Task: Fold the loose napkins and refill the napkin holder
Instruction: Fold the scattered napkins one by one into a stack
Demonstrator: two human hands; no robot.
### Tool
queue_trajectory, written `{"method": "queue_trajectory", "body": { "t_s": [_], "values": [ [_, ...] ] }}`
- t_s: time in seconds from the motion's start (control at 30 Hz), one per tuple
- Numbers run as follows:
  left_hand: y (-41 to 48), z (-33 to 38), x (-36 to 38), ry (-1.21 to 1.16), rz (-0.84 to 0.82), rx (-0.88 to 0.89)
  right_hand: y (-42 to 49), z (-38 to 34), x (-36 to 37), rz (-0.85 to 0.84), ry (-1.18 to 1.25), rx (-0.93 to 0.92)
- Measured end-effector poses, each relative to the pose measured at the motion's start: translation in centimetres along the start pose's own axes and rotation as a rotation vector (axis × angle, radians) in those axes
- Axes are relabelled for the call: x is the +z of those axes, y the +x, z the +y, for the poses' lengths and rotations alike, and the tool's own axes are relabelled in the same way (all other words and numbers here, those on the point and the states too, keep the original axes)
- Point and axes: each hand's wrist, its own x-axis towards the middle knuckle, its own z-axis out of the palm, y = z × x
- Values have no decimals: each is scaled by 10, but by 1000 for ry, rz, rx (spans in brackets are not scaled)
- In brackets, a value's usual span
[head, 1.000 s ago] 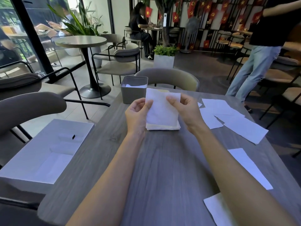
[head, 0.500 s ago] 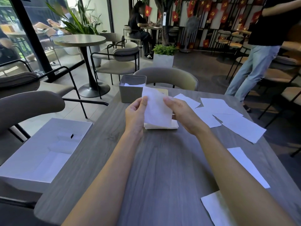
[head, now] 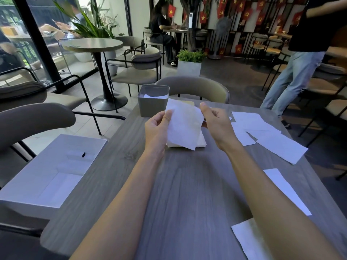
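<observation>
Napkin (head: pixel 183 124), pinched in your left hand (head: pixel 156 128) and right hand (head: pixel 216 121), hangs tilted over the folded stack (head: pixel 201 142), near the holder (head: pixel 153 102). Uneven pull could skew its fold or tear it.

— Worn at head height, looking forward and down along both forearms over the grey wood-grain desk (head: pixel 187 184).
— Close to the near desk edge; café seating farther off. Single view only.
</observation>
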Motion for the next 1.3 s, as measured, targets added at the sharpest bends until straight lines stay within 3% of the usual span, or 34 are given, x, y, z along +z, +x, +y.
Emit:
{"method": "queue_trajectory", "body": {
  "t_s": [0.27, 0.47, 0.7, 1.03, 1.3],
  "values": [
    [-3, 3, 2, -42, -112, 30, -10, -11, -1, -176, 144, 19],
    [-5, 4, 1, -40, -144, 39, -8, -9, 3, -53, -45, -45],
    [-5, 4, 2, -54, -162, 62, -6, -3, -1, -29, -215, -166],
    [-2, 3, 2, -82, -99, 79, -7, -5, 5, 46, -322, -348],
    [7, 7, -9, -80, -10, 132, -8, -11, 1, 76, -208, -295]
  ]
}}
